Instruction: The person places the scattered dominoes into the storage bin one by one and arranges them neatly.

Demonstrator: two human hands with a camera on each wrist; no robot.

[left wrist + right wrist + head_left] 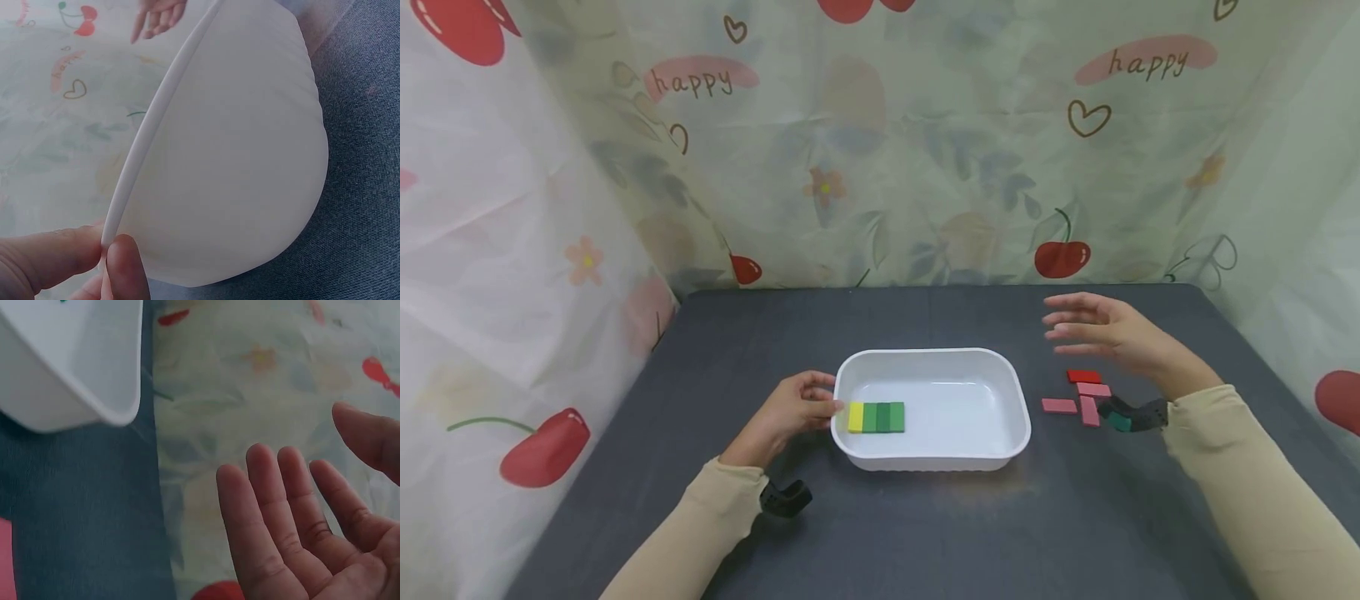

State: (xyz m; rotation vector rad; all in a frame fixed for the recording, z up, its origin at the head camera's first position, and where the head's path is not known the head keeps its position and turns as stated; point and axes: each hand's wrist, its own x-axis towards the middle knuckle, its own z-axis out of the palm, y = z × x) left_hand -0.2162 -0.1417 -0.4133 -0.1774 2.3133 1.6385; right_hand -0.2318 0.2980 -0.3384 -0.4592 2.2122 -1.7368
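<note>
A white plastic basin (940, 400) stands on the dark table. My left hand (790, 410) pinches its left rim between thumb and fingers; the left wrist view shows the rim (150, 125) running up from that pinch. Inside the basin, at its left end, one yellow tile (856, 417) and several green tiles (883, 417) lie side by side in a row. My right hand (1101, 329) is raised to the right of the basin, fingers spread and nothing in them. In the right wrist view its fingers (244, 519) are extended and the palm is bare.
Below the right hand, a red tile (1084, 377) and several pink tiles (1059, 406) lie on the table (850, 533). A teal tile (1120, 422) shows partly behind the right wrist's black camera strap. A printed curtain (895, 208) hangs along the table's back edge.
</note>
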